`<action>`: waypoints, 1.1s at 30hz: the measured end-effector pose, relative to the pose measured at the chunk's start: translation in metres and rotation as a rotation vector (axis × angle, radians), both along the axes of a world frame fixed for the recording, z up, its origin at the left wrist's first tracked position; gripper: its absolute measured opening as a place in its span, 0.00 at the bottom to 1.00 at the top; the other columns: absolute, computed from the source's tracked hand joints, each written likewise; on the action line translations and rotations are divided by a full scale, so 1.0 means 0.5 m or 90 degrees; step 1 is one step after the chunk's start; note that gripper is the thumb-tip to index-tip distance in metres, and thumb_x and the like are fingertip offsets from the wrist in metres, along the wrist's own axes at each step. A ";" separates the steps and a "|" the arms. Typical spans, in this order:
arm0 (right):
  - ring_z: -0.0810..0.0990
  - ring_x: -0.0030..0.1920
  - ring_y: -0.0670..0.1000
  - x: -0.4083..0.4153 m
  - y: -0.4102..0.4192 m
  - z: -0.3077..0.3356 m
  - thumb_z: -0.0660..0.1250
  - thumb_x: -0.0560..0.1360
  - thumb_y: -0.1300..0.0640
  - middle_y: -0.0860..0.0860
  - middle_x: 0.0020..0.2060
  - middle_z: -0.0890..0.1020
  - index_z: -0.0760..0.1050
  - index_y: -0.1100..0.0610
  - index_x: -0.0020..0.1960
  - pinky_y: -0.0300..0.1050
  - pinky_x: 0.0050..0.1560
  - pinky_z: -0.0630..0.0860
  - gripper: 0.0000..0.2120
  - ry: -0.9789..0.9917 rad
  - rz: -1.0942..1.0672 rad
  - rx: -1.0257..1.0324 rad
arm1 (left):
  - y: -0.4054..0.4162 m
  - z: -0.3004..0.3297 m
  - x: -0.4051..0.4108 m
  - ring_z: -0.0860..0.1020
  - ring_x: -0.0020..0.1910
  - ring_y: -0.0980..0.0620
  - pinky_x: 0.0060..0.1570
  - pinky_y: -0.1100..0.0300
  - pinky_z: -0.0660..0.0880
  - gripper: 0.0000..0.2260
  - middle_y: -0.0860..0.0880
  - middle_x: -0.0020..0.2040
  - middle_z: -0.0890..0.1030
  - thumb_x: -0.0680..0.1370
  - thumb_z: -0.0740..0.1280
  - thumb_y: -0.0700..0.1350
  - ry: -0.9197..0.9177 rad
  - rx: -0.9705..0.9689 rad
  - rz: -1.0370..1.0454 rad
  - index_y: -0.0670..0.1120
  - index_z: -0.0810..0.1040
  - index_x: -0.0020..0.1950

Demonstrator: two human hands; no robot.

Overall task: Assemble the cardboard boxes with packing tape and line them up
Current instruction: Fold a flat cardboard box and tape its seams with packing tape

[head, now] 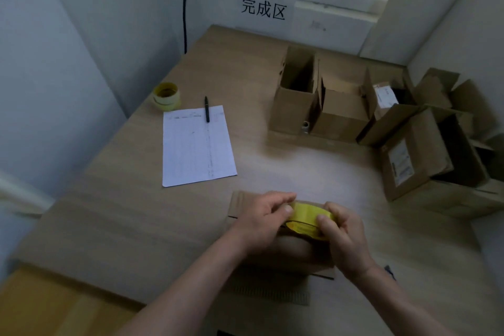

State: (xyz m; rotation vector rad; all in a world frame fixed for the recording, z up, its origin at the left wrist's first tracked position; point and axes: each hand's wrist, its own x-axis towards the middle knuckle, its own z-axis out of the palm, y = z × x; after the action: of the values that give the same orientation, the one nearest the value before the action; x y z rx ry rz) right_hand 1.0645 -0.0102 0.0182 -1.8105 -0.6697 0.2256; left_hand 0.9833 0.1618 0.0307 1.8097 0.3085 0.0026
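Four boxes (341,106): stand open-topped in a row at the table's far right, well beyond the flat box; my guess is they are the built ones, parked under the wall sign to form the line.
Table (122,199): carries everything; its near middle, where the flat box lies, is the working spot.
Flat box (272,259): the landmark, lying at the near edge under both hands, within easy reach for taping; not yet raised into shape.
Sheet (197,144): up and left of the flat box, well apart, likely a tally kept clear of the work.
Left hand (266,217): over the flat box, fingers curled on the tape's left side, thumb on the roll, seemingly picking for the free end.
Right hand (341,229): over the flat box, gripping the tape's right side to steady it.
Tape (302,219): yellow roll held between both hands just above the flat box.
Spare roll (166,95): far up-left of the flat box, near the wall, out of the way.
Pen (207,109): on the sheet's top edge.
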 end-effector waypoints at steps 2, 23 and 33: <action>0.66 0.29 0.41 -0.002 -0.001 0.003 0.63 0.70 0.45 0.42 0.27 0.69 0.72 0.48 0.33 0.39 0.30 0.62 0.10 0.009 0.004 0.008 | 0.012 0.012 0.021 0.76 0.59 0.60 0.61 0.70 0.69 0.14 0.50 0.61 0.80 0.81 0.63 0.40 0.047 -0.018 -0.067 0.44 0.78 0.66; 0.66 0.28 0.42 0.014 -0.005 0.008 0.63 0.70 0.44 0.44 0.26 0.69 0.73 0.45 0.33 0.40 0.29 0.62 0.09 0.015 0.029 -0.027 | 0.027 0.025 0.045 0.78 0.40 0.53 0.42 0.55 0.75 0.05 0.50 0.40 0.82 0.72 0.66 0.44 -0.105 0.212 -0.040 0.46 0.82 0.42; 0.69 0.28 0.44 0.013 0.005 0.020 0.64 0.67 0.37 0.47 0.26 0.70 0.71 0.55 0.32 0.42 0.29 0.65 0.21 -0.032 0.018 -0.129 | 0.001 0.020 0.010 0.66 0.37 0.57 0.39 0.64 0.61 0.04 0.55 0.38 0.70 0.76 0.61 0.41 -0.110 0.335 0.037 0.47 0.72 0.42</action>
State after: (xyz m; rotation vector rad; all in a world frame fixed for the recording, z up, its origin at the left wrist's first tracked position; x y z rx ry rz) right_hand 1.0710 -0.0077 0.0285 -2.0061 -0.7296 0.2753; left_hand 0.9881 0.1621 0.0406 2.3028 0.2515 0.3051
